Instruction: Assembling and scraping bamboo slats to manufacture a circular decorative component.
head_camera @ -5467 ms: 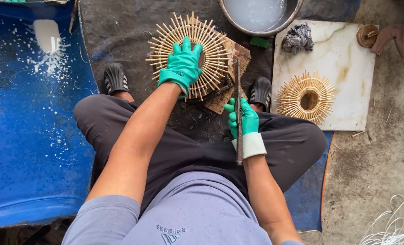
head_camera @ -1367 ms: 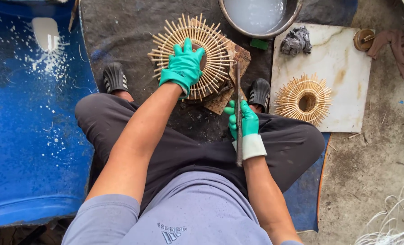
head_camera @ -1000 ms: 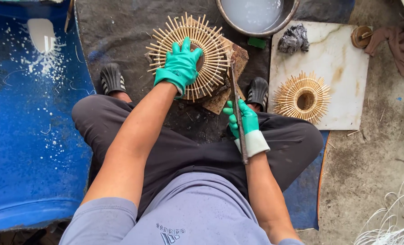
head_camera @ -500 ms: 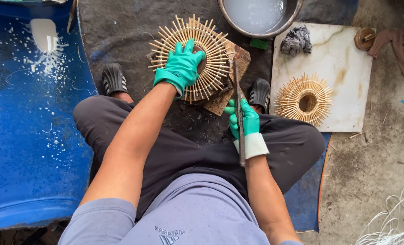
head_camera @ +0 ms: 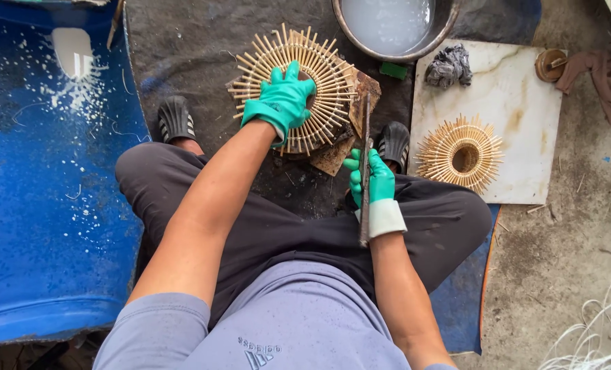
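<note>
A round sunburst ring of thin bamboo sticks (head_camera: 333, 72) lies on a worn wooden block (head_camera: 361, 96) on the ground between my feet. My left hand (head_camera: 281, 103), in a green glove, presses flat on the ring's middle. My right hand (head_camera: 370, 179), also gloved in green, grips a long narrow metal blade (head_camera: 365, 130) upright, its tip at the block's right edge beside the ring. A second, smaller bamboo ring (head_camera: 460, 153) rests on a white slab (head_camera: 524, 103) to the right.
A metal basin of cloudy liquid (head_camera: 387, 24) stands at the top. A blue tarp (head_camera: 38, 205) covers the left. A grey rag (head_camera: 448, 65), a small green block (head_camera: 393, 70), a tape roll (head_camera: 551, 65) and a brown cloth (head_camera: 610, 85) lie right. Pale strands (head_camera: 593, 336) sit bottom right.
My hands keep their hold on the ring and the blade; the blade tilted slightly and came back upright. The view shifted a little.
</note>
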